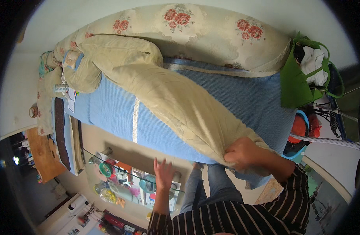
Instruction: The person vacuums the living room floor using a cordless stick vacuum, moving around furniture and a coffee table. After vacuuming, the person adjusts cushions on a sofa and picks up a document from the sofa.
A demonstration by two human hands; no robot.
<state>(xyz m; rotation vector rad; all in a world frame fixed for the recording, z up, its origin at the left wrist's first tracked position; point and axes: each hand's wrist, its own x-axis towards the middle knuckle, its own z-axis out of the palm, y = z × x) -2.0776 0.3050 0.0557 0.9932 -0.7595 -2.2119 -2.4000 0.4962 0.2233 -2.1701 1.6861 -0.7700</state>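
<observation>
A long beige cushion [180, 97] lies diagonally over the blue textured cover [115, 111] of a sofa. My right hand [241, 154] grips its near end at the sofa's front edge. My left hand [163, 173] is raised with its fingers spread, apart from the cushion and over the edge of a glass-topped table [127, 188]. Behind the long cushion, a floral backrest [209, 32] runs along the wall. A smaller beige cushion [83, 73] with a blue patch rests at the sofa's left part.
A green bag [300, 79] holding white cloth stands at the sofa's right end, with blue and red basins [299, 129] and a ribbed hose [324, 141] nearby. Containers and a plastic bag of yellow fruit [109, 195] are on the glass table. A wooden surface [43, 152] is at the left.
</observation>
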